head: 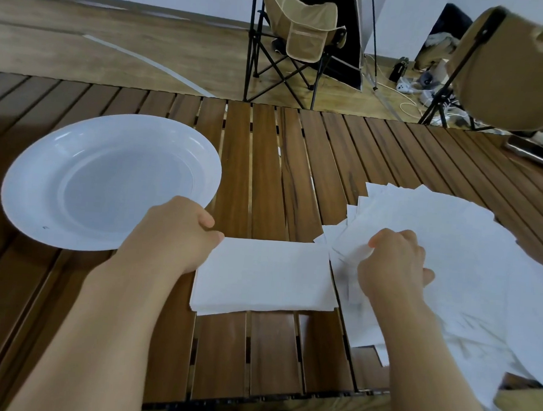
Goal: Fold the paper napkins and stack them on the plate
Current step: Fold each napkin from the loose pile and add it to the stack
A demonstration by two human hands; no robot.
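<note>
Between the empty plate (32, 190) and the fanned napkin pile (471, 249), a folded napkin (266, 276) is pinched at its edge by the left hand (173, 234), presumably for transfer, while the right hand (393, 263) pinches the pile's next sheet.

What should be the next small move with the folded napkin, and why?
Probably the left hand, which pinches the folded napkin at its left corner, should lift it onto the plate. The napkin already lies folded on the table, the plate holds nothing yet, and the right hand is at the loose napkin pile.
</note>
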